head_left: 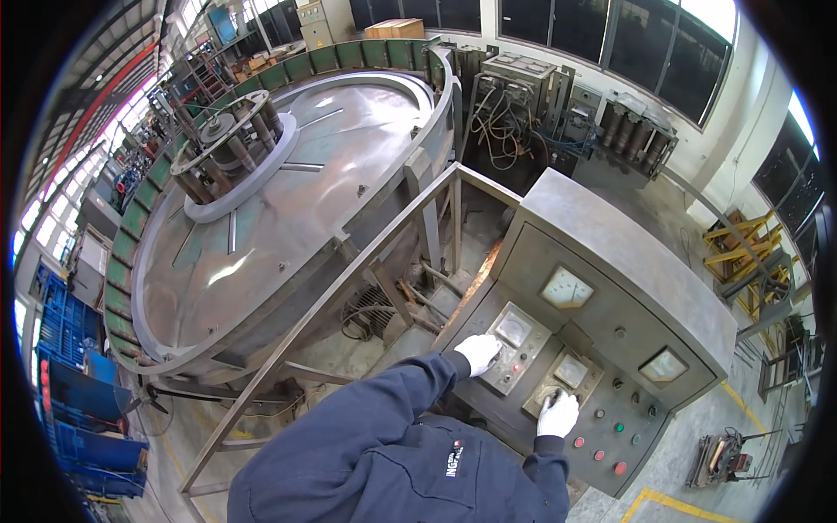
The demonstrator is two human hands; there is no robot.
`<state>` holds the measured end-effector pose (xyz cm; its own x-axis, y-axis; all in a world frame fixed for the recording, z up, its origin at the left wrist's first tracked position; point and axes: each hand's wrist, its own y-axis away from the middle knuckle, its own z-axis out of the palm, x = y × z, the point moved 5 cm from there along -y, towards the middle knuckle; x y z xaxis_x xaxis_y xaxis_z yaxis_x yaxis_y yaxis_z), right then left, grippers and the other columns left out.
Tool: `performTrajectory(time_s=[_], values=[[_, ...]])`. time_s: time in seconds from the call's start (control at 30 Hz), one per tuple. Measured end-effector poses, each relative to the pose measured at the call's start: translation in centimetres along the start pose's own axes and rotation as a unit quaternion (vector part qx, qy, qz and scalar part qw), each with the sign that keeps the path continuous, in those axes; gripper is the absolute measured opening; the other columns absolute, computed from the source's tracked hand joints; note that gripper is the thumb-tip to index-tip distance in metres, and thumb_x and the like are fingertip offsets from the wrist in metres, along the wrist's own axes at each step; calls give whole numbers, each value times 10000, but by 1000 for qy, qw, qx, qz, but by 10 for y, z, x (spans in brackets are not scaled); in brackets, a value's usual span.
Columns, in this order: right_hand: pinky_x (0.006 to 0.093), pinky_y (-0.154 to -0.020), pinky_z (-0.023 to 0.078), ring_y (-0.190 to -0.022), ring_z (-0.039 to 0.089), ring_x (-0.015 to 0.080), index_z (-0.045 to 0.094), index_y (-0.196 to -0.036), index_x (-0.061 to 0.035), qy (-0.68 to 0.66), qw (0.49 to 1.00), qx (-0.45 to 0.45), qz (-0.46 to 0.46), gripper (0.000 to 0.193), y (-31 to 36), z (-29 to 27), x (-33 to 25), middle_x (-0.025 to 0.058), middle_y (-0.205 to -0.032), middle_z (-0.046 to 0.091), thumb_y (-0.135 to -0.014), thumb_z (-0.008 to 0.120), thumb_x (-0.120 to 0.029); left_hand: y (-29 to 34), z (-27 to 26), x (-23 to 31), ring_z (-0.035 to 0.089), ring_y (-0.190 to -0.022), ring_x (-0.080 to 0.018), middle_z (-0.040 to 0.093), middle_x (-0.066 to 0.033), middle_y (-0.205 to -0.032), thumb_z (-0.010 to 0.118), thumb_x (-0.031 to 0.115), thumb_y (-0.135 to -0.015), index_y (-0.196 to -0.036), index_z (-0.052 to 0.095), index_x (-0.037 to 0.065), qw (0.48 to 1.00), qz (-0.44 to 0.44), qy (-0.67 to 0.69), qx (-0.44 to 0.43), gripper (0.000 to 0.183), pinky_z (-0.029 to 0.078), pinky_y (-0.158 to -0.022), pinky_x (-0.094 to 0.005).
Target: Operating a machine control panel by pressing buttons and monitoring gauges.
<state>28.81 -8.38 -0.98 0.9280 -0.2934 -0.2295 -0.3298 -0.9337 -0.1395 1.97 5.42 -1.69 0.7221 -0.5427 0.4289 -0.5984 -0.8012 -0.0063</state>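
White gloves cover both my hands at a grey metal control console (558,322). My left hand (479,354) is closed at the left edge of a small control module (514,344) with a square meter; its fingers seem to pinch a knob that they hide. Further right, my right hand (558,414) grips a dark knob (550,397) below the meter of a second module (571,370). Two larger gauges are set in the raised panel behind: a white-faced gauge (568,288) and another gauge (664,365).
Red and green push buttons (600,455) line the console's right side. Beyond a metal railing (323,318) lies a large round machine table (305,200) with a ring of rollers (231,144). A cabinet with tangled cables (510,113) stands behind; yellow frames (745,253) are at right.
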Motion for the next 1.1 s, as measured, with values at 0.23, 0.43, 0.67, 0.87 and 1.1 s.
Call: performTrajectory(time_s=[0.23, 0.43, 0.67, 0.87, 1.1], values=[[501, -919, 514, -1058, 642, 373, 729, -1215, -69, 13, 1000, -6, 4, 371, 0, -1, -3, 165, -1109, 654, -915, 788, -281, -1, 0, 0, 700, -963, -422, 701, -213, -990, 663, 218, -953, -1047, 696, 41, 1000, 0, 0, 3, 203, 565, -863, -520], [496, -901, 511, -1027, 648, 368, 730, -1186, -77, 19, 1000, 6, -2, 354, -1, 0, 0, 157, -1071, 659, -916, 792, -298, 0, -3, 1, 698, -966, -431, 704, -221, -1003, 659, 215, -960, -1040, 692, 40, 1000, -1, 9, 6, 195, 561, -863, -525], [478, -855, 482, -958, 651, 328, 688, -975, -110, 65, 998, 15, -3, 322, -7, -6, -3, 120, -975, 660, -931, 796, -410, 0, -8, 4, 696, -964, -433, 700, -224, -995, 652, 205, -968, -1049, 687, 39, 1000, 1, 13, 0, 188, 559, -865, -527], [473, -828, 484, -899, 658, 314, 683, -862, -122, 101, 994, 29, 16, 440, -11, -8, -2, 101, -895, 660, -933, 780, -545, -2, -5, 2, 696, -974, -428, 698, -221, -1007, 656, 210, -965, -1057, 685, 37, 1000, 4, 7, 1, 198, 561, -875, -522], [474, -783, 502, -844, 683, 315, 716, -822, -116, 143, 990, 15, 6, 500, -19, 0, 3, 112, -847, 687, -941, 741, -601, 2, -6, 1, 709, -995, -416, 710, -216, -1025, 664, 203, -959, -1093, 706, 39, 1000, -4, -2, -14, 216, 577, -892, -513]])
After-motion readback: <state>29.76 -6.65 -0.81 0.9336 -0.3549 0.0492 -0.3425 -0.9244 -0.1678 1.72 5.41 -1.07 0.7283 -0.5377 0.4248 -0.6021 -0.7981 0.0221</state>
